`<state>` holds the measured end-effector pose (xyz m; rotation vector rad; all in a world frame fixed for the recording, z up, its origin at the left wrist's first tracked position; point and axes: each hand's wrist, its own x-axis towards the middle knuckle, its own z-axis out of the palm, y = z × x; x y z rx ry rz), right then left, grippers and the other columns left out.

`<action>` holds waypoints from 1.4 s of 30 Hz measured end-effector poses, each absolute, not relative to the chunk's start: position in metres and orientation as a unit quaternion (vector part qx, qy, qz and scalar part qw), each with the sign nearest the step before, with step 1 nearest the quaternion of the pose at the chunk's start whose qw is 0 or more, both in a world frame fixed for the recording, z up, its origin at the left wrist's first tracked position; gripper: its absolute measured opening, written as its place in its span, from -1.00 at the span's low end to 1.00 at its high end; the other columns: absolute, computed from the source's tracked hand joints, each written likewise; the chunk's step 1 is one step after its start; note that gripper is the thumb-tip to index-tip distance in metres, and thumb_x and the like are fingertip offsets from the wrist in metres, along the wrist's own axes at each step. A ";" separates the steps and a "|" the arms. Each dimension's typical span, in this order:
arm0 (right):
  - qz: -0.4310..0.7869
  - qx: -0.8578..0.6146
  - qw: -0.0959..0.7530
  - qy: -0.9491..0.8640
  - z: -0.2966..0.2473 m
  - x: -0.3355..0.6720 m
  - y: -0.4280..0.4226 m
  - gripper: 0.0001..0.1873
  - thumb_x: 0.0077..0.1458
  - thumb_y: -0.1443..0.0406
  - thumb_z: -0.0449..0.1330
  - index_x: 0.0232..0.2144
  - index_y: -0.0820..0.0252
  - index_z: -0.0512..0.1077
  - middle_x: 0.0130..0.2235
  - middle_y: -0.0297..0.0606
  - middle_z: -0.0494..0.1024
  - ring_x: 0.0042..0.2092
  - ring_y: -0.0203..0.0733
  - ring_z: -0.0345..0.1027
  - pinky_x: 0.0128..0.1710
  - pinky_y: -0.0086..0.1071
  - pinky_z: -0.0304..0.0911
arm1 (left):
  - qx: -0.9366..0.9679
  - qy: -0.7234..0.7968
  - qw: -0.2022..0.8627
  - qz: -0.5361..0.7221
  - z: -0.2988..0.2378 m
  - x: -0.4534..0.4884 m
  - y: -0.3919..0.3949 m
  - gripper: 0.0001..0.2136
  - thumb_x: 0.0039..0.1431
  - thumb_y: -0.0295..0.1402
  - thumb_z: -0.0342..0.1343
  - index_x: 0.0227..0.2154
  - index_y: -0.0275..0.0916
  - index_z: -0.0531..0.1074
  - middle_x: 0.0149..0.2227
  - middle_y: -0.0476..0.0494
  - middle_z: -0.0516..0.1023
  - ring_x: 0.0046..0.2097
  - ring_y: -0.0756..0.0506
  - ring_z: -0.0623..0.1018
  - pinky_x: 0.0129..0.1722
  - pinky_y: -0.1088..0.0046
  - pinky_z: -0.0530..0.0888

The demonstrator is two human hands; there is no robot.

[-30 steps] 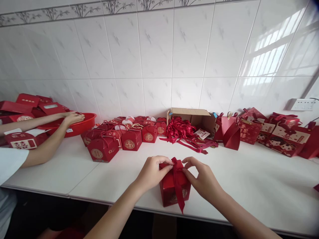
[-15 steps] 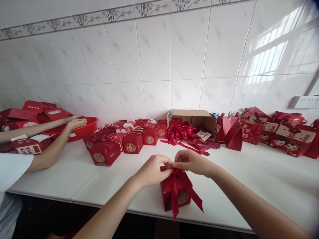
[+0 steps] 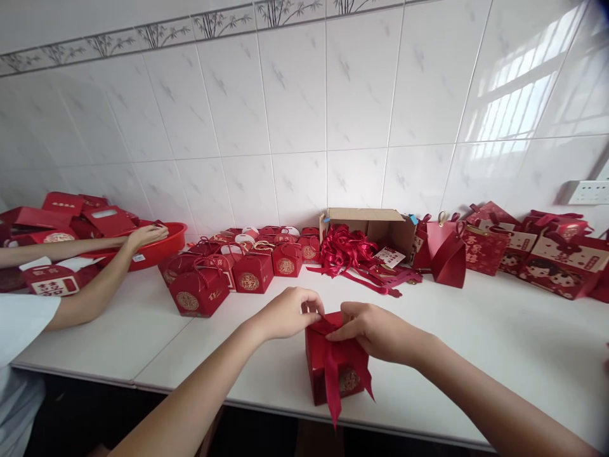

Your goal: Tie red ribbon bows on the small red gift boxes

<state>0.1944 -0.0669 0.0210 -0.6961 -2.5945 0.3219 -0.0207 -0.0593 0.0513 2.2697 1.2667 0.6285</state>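
Observation:
A small red gift box (image 3: 318,365) stands near the front edge of the white counter (image 3: 476,355). A dark red ribbon (image 3: 333,374) crosses its top and hangs down its front. My left hand (image 3: 288,312) pinches the ribbon at the box's top left. My right hand (image 3: 373,330) is closed on the ribbon at the top right, fingers pressed onto the lid.
Several finished red boxes (image 3: 200,289) stand at the back left. A cardboard box (image 3: 375,225) with a heap of red ribbons (image 3: 345,249) sits behind, red gift bags (image 3: 547,260) to its right. Another person's hands (image 3: 145,233) reach into a red basin (image 3: 164,244) at left.
My hands came down from above the box onto its top, pulling the ribbon closer to the lid. The hanging ribbon tails swung in towards the box front.

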 end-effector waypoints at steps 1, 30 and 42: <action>0.121 -0.247 0.220 -0.936 0.019 0.195 -0.066 -0.54 0.10 0.49 0.02 -0.12 -0.09 0.53 -0.35 -0.25 0.40 -0.40 -0.28 0.28 -0.45 -0.44 0.16 | 0.826 0.463 0.230 0.225 0.051 -0.022 -0.058 -0.88 -0.02 -0.41 0.08 -0.47 -0.16 0.52 -0.40 -0.06 0.56 -0.33 -0.11 0.50 -0.37 0.45 0.38; 0.329 -0.251 0.373 -0.830 0.005 0.200 -0.064 -0.83 0.17 0.33 0.04 -0.30 0.12 0.45 -0.35 -0.28 0.41 -0.35 -0.28 0.29 -0.36 -0.38 0.27 | 0.728 0.470 0.389 0.314 0.034 0.008 -0.072 -0.83 0.01 -0.25 0.11 -0.47 -0.26 0.49 -0.36 -0.07 0.50 -0.30 -0.07 0.48 -0.29 0.47 0.39; 0.530 -0.290 0.450 -0.657 -0.008 0.195 -0.061 -0.69 0.02 0.19 0.25 -0.46 0.14 0.15 -0.53 -0.48 0.31 -0.53 -0.40 0.12 -0.54 -0.46 0.04 | 0.643 0.443 0.498 0.377 0.010 0.010 -0.073 -0.62 -0.08 -0.24 0.23 -0.70 -0.23 0.11 -0.50 -0.03 0.45 -0.42 -0.02 0.45 -0.38 0.46 0.34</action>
